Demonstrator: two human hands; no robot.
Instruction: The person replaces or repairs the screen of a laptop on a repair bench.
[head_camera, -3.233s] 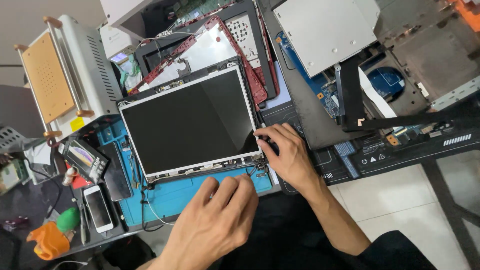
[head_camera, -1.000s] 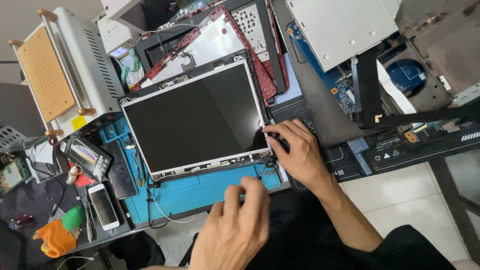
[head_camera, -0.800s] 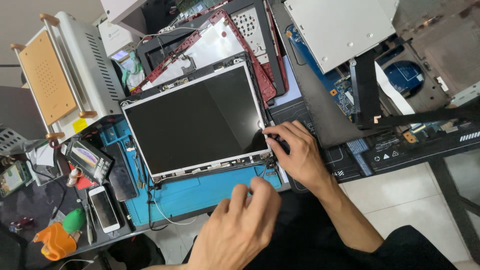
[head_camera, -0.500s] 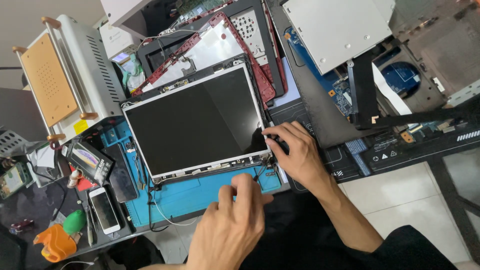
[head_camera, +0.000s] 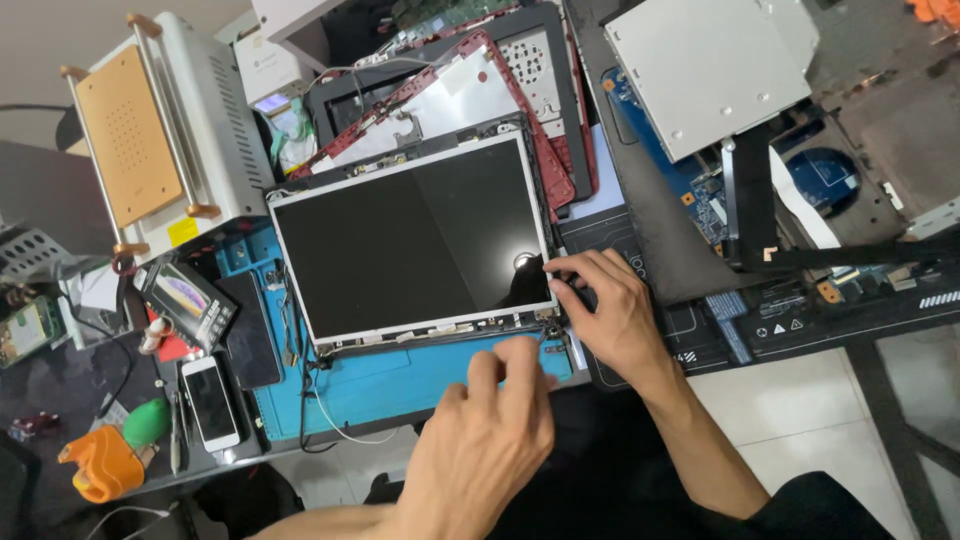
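Observation:
A bare laptop screen panel (head_camera: 410, 240) with a dark glass face lies on a blue work mat (head_camera: 400, 375). My right hand (head_camera: 612, 312) pinches the panel's lower right corner, thumb and fingers curled on the edge. My left hand (head_camera: 488, 440) reaches in from below, its fingertips resting at the panel's lower edge near the right hinge area and the thin cables there. Nothing shows inside the left hand. A red laptop lid frame (head_camera: 480, 90) lies behind the panel.
A white box-shaped machine with an orange plate (head_camera: 160, 140) stands at the left. Two phones (head_camera: 210, 400) and a small meter (head_camera: 188, 300) lie left of the mat, beside an orange tool (head_camera: 100, 462). A silver optical drive (head_camera: 705, 65) and opened laptop parts crowd the right.
My left hand has shifted forward, bringing its fingertips up to the panel's lower edge. My right hand has stayed on the lower right corner.

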